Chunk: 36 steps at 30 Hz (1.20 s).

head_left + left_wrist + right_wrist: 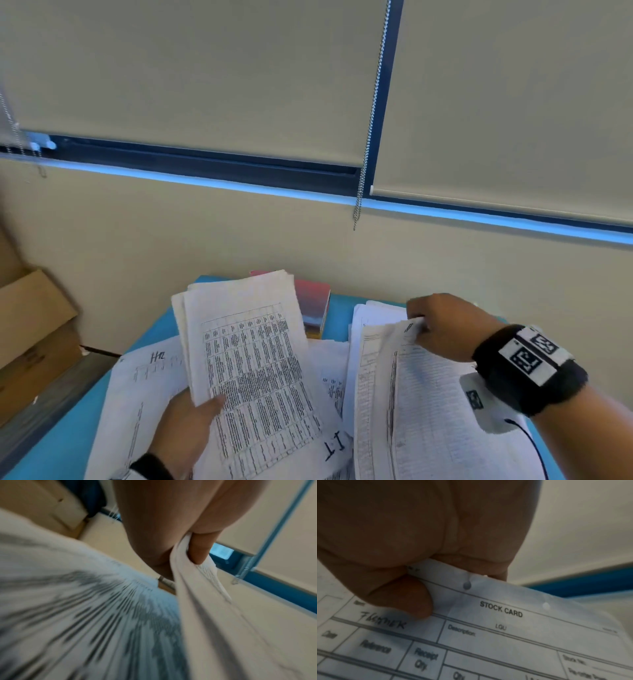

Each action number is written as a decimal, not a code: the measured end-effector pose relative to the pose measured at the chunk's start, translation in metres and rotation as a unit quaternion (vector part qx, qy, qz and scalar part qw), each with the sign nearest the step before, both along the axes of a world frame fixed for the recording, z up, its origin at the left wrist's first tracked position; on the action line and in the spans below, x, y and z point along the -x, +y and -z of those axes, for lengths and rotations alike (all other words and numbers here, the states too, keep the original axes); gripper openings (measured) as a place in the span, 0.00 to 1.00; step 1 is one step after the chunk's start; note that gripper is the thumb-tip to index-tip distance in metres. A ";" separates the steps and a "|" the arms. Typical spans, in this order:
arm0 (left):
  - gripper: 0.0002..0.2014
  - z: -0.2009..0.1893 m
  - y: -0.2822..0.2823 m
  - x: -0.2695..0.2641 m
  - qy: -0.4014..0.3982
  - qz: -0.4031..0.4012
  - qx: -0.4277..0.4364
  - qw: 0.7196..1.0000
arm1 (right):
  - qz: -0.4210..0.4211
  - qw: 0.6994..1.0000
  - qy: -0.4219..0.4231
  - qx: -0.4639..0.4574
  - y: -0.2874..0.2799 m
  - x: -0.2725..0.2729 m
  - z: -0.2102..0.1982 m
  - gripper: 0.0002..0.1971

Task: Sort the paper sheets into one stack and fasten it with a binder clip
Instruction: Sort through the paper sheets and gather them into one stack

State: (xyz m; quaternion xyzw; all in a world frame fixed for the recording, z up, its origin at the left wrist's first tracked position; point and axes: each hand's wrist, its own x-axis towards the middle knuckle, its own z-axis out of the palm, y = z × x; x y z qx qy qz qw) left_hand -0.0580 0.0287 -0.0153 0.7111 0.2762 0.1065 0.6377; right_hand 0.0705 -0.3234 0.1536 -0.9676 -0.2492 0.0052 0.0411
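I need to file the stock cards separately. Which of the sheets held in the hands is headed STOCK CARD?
The sheet pinched at its top edge by the right hand; the left hand holds a dense-table bundle.

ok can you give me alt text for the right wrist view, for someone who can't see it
Close up, the right hand pinches the top edge of a printed sheet headed "STOCK CARD", thumb on top. The sheet has two punched holes near that edge and a ruled form with a handwritten entry; a blue surface shows behind.
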 end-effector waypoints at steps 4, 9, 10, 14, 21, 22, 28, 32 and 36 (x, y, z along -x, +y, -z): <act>0.03 -0.051 -0.022 0.002 -0.067 0.072 -0.087 0.991 | -0.066 0.996 -0.040 -0.048 0.036 0.035 -0.055 0.05; 0.19 -0.095 -0.038 0.007 -0.101 0.187 -0.150 0.965 | -0.148 0.971 -0.146 -0.118 0.070 0.057 -0.100 0.12; 0.16 -0.102 -0.040 0.010 -0.108 0.203 -0.165 0.959 | -0.153 0.968 -0.151 -0.129 0.075 0.059 -0.105 0.11; 0.13 -0.126 -0.041 0.023 -0.130 0.227 -0.094 0.961 | -0.120 0.966 -0.190 -0.128 0.091 0.061 -0.110 0.01; 0.28 -0.124 -0.034 0.037 -0.165 0.197 -0.068 0.964 | -0.090 0.969 -0.198 -0.113 0.112 0.071 -0.099 0.01; 0.25 -0.121 -0.039 0.036 -0.164 0.172 -0.095 0.967 | -0.095 0.969 -0.194 -0.120 0.116 0.073 -0.098 0.01; 0.13 -0.108 -0.052 0.034 -0.174 0.066 -0.100 0.977 | -0.095 0.937 -0.265 -0.207 0.127 0.076 -0.079 0.03; 0.12 -0.104 -0.039 0.034 -0.165 0.042 -0.036 0.985 | 0.051 0.809 -0.266 -0.521 0.096 0.065 -0.027 0.20; 0.14 -0.101 -0.022 0.037 -0.150 0.065 -0.004 0.987 | 0.215 0.647 0.025 -0.731 0.082 0.061 0.055 0.22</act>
